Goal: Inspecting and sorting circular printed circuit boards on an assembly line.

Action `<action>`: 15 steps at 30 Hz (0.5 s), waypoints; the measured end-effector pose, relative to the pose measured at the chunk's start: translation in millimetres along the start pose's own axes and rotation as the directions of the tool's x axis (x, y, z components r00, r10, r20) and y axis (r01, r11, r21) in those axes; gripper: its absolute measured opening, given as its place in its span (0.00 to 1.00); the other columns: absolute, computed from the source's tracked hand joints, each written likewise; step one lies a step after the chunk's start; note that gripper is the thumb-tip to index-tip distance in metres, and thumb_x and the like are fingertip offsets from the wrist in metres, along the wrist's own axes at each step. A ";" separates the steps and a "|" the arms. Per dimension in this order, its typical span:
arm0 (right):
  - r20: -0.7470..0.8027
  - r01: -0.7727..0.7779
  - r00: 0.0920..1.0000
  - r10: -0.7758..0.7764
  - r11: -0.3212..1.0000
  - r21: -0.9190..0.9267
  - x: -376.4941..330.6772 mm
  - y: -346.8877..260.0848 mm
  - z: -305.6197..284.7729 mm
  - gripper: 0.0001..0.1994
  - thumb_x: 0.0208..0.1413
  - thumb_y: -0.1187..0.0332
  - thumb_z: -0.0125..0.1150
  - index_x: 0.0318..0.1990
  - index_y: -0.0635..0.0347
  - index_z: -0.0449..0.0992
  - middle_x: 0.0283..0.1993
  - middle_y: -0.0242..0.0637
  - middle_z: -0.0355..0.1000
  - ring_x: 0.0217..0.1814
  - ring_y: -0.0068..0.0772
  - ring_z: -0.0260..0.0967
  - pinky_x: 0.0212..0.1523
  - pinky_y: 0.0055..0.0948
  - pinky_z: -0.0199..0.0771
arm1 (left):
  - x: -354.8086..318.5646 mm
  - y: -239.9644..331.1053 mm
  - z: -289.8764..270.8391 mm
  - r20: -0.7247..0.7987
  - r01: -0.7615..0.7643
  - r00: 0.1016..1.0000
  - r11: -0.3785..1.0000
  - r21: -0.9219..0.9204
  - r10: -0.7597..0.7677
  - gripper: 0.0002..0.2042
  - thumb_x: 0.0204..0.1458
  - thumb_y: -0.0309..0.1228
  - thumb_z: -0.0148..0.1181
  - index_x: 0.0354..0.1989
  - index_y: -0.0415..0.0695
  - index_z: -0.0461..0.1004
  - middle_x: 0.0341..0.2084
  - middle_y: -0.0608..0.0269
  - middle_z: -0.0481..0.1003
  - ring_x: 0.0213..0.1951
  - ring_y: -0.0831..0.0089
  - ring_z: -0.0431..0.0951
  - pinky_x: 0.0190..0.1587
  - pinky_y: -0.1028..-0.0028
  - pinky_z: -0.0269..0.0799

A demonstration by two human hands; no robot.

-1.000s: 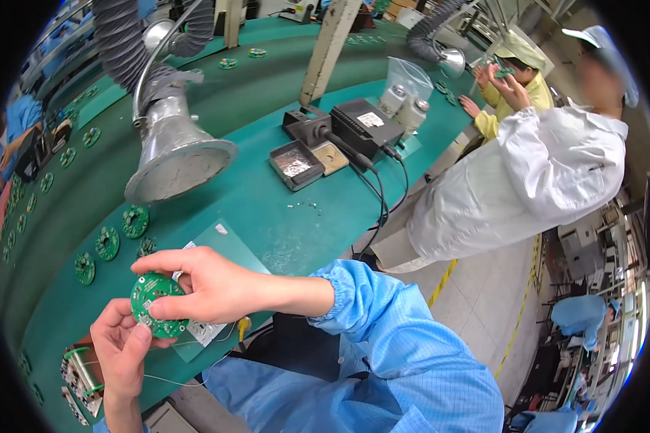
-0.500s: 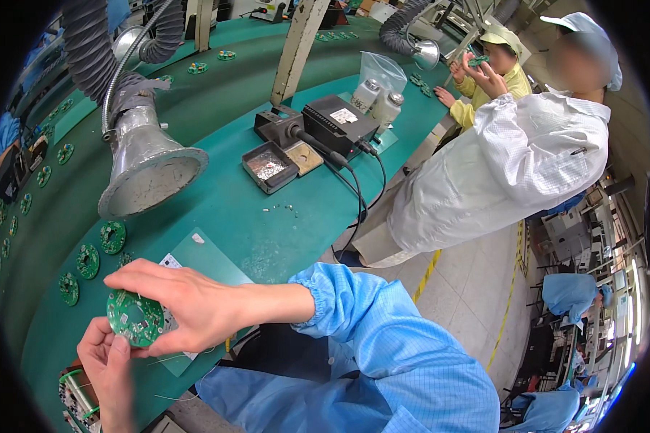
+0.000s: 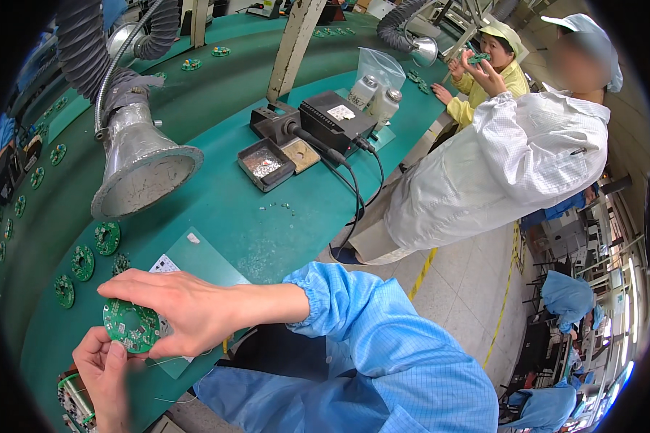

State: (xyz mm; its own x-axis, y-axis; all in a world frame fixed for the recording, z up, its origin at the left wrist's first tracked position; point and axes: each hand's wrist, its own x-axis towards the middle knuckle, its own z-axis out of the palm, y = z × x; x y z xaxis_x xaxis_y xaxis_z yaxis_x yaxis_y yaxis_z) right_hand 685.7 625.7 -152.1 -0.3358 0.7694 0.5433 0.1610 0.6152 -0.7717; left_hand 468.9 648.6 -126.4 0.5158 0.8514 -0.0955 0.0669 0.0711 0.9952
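I see my right hand (image 3: 184, 307) and left hand (image 3: 105, 368) both grasping a round green circuit board (image 3: 130, 326), each grip clenched on its rim, low over the near edge of the green desk (image 3: 245, 216). Open desk lies ahead, up to the metal fume hood (image 3: 141, 169) and soldering station (image 3: 332, 123).

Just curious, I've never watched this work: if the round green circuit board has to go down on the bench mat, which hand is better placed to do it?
Probably the right hand: it grips the round green circuit board from above, over the mat. The left hand only props its lower edge.
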 end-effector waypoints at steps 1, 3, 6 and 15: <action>0.000 0.001 1.000 -0.001 1.000 0.000 0.2 -0.2 -0.2 0.40 0.39 0.69 0.71 0.61 0.68 0.56 0.57 0.51 0.60 0.55 0.53 0.64 0.50 0.40 0.68 | -0.2 0.3 -0.5 0.000 0.004 1.000 1.000 0.006 -0.004 0.10 0.56 0.30 0.54 0.37 0.34 0.69 0.27 0.59 0.77 0.25 0.77 0.78 0.29 0.81 0.75; -0.003 0.004 1.000 -0.004 1.000 -0.002 0.7 -0.8 -0.5 0.39 0.40 0.69 0.71 0.60 0.68 0.56 0.57 0.51 0.60 0.55 0.53 0.64 0.50 0.41 0.68 | 0.1 0.8 -1.4 0.000 0.008 1.000 1.000 0.013 -0.008 0.10 0.56 0.30 0.54 0.37 0.34 0.69 0.26 0.59 0.77 0.25 0.77 0.78 0.29 0.81 0.75; -0.025 0.024 0.999 -0.025 1.000 -0.017 1.6 -1.2 -0.1 0.39 0.40 0.68 0.71 0.60 0.68 0.57 0.57 0.51 0.61 0.55 0.53 0.64 0.50 0.40 0.68 | 0.5 1.7 -1.7 0.000 0.004 1.000 1.000 0.016 -0.004 0.10 0.56 0.30 0.54 0.37 0.34 0.69 0.27 0.59 0.77 0.25 0.77 0.78 0.29 0.81 0.75; -0.044 0.024 0.999 -0.026 0.999 -0.043 -3.3 -5.5 -4.9 0.38 0.40 0.67 0.72 0.59 0.68 0.57 0.56 0.51 0.61 0.54 0.54 0.65 0.49 0.41 0.69 | 2.3 3.2 4.4 0.009 0.005 1.000 1.000 0.013 -0.005 0.10 0.56 0.31 0.55 0.37 0.34 0.69 0.27 0.58 0.77 0.26 0.76 0.79 0.29 0.80 0.76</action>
State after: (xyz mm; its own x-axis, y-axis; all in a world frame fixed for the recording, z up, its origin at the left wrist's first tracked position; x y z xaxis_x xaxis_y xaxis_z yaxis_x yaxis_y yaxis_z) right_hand 690.5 620.6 -148.0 -0.2989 0.7601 0.5770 0.1928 0.6403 -0.7435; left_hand 474.1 648.5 -123.5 0.5228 0.8464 -0.1011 0.0806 0.0689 0.9944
